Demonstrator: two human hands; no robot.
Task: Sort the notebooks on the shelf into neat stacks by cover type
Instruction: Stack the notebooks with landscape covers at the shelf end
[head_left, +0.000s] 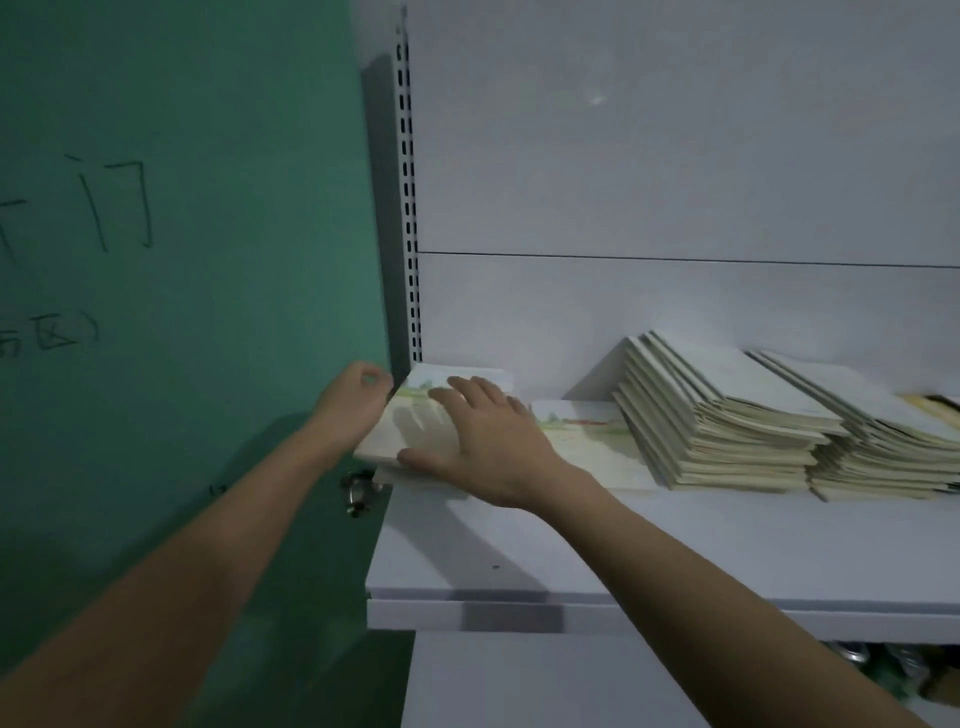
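You are pressing your right hand (480, 441) flat on the landscape-cover stack (410, 421) at the shelf's (519, 561) left end, your left hand (353, 400) curling against its side.

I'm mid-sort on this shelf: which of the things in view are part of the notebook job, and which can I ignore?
Part of the job:
- left stack of landscape-cover notebooks, under the right hand, left hand at its edge
- second landscape-cover notebook beside it
- two slumped pale-cover stacks
- shelf

Ignore:
- green door and its handle
- blurred items below the shelf
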